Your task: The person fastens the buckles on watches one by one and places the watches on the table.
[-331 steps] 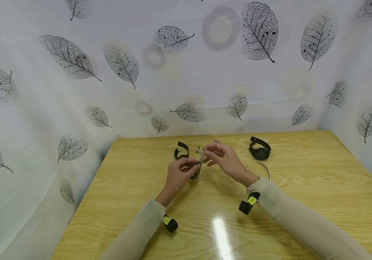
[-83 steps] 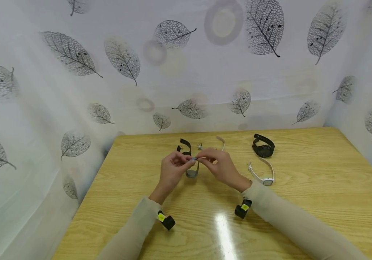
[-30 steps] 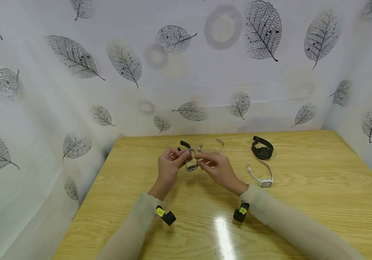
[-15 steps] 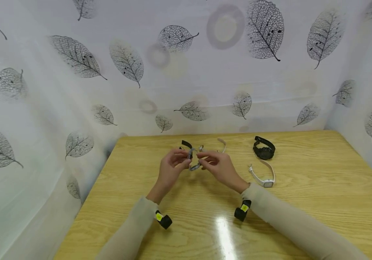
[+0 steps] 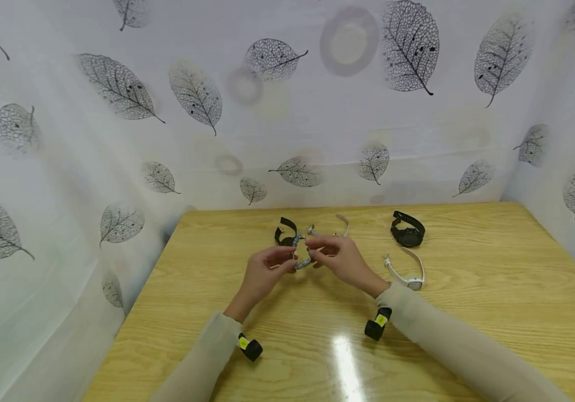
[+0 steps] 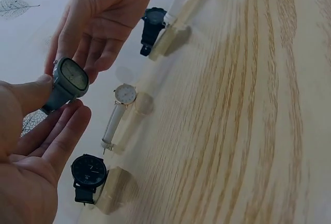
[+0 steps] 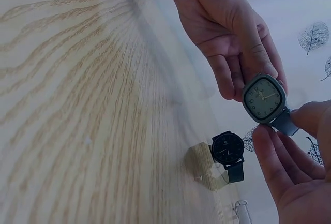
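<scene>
Left hand [image 5: 262, 272]: pinching between thumb [image 6: 28, 95] and fingers [image 6: 67, 137]
Right hand [image 5: 341, 258]: pinching likewise, just beside the left
Arms [image 5: 199, 360]: extended from near to far, converging

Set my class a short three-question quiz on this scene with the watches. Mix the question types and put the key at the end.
1. How many watches lie on the wooden table, not counting the grey watch in the hands?
2. True or false: only the left hand touches the grey watch.
3. In the head view, what lies just nearer the person than the chunky black watch?
A) A key ring
B) A white watch
C) A pair of glasses

Key:
1. Four.
2. False; the right hand holds it too.
3. B.
</scene>
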`<act>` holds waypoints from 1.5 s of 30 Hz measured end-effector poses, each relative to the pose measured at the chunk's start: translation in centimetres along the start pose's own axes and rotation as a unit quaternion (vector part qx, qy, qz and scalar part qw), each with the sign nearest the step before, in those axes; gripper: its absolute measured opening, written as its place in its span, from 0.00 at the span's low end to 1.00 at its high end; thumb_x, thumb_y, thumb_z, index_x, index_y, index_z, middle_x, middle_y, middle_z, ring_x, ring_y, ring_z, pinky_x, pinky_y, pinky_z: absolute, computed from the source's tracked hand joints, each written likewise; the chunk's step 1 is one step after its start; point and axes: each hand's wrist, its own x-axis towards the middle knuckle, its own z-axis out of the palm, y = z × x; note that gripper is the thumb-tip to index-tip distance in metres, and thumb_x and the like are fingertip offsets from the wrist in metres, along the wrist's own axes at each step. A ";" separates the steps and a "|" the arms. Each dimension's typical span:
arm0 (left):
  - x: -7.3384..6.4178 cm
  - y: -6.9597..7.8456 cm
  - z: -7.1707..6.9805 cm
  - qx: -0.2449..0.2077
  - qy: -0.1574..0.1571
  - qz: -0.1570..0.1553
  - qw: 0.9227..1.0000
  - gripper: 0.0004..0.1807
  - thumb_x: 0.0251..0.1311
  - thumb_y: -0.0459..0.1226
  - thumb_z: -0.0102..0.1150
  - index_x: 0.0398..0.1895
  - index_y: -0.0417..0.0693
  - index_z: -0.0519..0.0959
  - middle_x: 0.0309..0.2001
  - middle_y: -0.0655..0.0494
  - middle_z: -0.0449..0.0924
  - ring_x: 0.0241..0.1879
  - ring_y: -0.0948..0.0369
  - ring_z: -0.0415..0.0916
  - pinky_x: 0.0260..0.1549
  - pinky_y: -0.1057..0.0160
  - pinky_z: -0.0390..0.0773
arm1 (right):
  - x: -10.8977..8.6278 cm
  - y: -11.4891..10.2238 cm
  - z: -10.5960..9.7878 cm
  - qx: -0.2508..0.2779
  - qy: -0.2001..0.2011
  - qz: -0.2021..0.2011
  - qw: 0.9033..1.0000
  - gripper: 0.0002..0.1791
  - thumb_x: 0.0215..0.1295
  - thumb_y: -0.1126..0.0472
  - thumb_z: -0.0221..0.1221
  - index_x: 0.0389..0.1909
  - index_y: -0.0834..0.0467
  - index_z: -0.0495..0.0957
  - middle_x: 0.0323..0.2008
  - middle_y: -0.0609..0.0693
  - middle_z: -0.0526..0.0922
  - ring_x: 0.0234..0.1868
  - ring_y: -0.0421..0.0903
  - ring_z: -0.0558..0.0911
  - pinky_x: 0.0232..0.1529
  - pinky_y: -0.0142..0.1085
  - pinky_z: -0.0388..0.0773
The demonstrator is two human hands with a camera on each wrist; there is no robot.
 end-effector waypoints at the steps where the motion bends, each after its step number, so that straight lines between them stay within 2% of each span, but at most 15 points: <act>1: 0.0 0.0 0.0 -0.007 -0.002 -0.006 1.000 0.18 0.65 0.28 0.67 0.56 0.29 0.80 0.50 0.28 0.83 0.46 0.47 0.86 0.43 0.53 0.88 | 0.0 0.0 0.0 0.000 -0.002 0.003 1.000 0.16 0.73 0.64 0.63 0.59 0.62 0.82 0.57 0.66 0.81 0.42 0.62 0.87 0.42 0.46 0.88; 7: 0.0 -0.1 -0.3 -0.028 -0.010 -0.060 0.998 0.22 0.62 0.28 0.69 0.58 0.27 0.78 0.52 0.28 0.81 0.46 0.56 0.87 0.45 0.53 0.87 | 0.0 0.3 -0.2 0.010 -0.022 0.018 1.000 0.17 0.73 0.66 0.62 0.60 0.68 0.80 0.56 0.70 0.80 0.42 0.59 0.88 0.45 0.44 0.88; 14: 0.2 -0.5 -0.3 -0.033 -0.009 -0.116 0.993 0.23 0.61 0.25 0.69 0.60 0.29 0.78 0.51 0.30 0.83 0.43 0.55 0.88 0.45 0.55 0.87 | -0.1 1.0 -0.6 -0.005 -0.057 0.039 0.998 0.23 0.70 0.65 0.65 0.63 0.70 0.77 0.56 0.69 0.81 0.48 0.54 0.88 0.47 0.37 0.86; 20: 0.5 -1.1 -0.1 -0.034 0.009 -0.143 0.989 0.22 0.59 0.24 0.70 0.57 0.31 0.81 0.49 0.34 0.85 0.43 0.53 0.88 0.44 0.55 0.88 | -0.2 1.4 -0.7 -0.019 -0.067 0.046 0.997 0.24 0.69 0.65 0.66 0.62 0.71 0.77 0.53 0.68 0.82 0.49 0.55 0.87 0.48 0.36 0.86; 24: 0.7 -1.6 -0.1 -0.042 0.008 -0.155 0.987 0.21 0.59 0.24 0.70 0.57 0.31 0.81 0.49 0.33 0.85 0.43 0.53 0.88 0.43 0.55 0.88 | -0.1 1.6 -0.7 -0.042 -0.065 0.057 0.995 0.23 0.70 0.64 0.66 0.62 0.69 0.78 0.53 0.66 0.84 0.52 0.58 0.86 0.53 0.38 0.84; 29: 0.9 -1.9 -0.1 -0.047 -0.002 -0.179 0.983 0.21 0.60 0.25 0.70 0.57 0.32 0.82 0.47 0.35 0.86 0.42 0.55 0.88 0.44 0.55 0.88 | -0.1 1.9 -0.8 -0.044 -0.070 0.079 0.993 0.22 0.71 0.63 0.65 0.62 0.68 0.78 0.57 0.65 0.82 0.57 0.60 0.83 0.57 0.44 0.83; 36: 1.4 -1.9 -0.1 -0.024 -0.024 -0.199 0.979 0.19 0.61 0.26 0.69 0.56 0.32 0.82 0.42 0.42 0.88 0.41 0.54 0.88 0.42 0.56 0.88 | 0.1 2.3 -0.9 -0.023 -0.084 0.110 0.990 0.23 0.72 0.64 0.64 0.63 0.68 0.77 0.62 0.66 0.79 0.59 0.60 0.83 0.54 0.42 0.84; 42: 1.9 -1.9 -0.2 -0.038 -0.043 -0.226 0.972 0.19 0.62 0.23 0.66 0.56 0.30 0.81 0.42 0.38 0.87 0.39 0.50 0.88 0.42 0.54 0.88 | 0.2 2.7 -0.9 -0.017 -0.085 0.127 0.988 0.22 0.71 0.63 0.65 0.63 0.67 0.78 0.61 0.64 0.80 0.58 0.58 0.83 0.53 0.40 0.85; 45: 2.2 -1.6 -0.4 -0.030 -0.056 -0.244 0.968 0.19 0.63 0.23 0.66 0.57 0.31 0.81 0.43 0.37 0.87 0.40 0.50 0.88 0.42 0.54 0.88 | 0.2 2.6 -0.9 -0.003 -0.092 0.131 0.987 0.22 0.72 0.64 0.64 0.63 0.69 0.78 0.61 0.66 0.80 0.56 0.57 0.85 0.52 0.41 0.85</act>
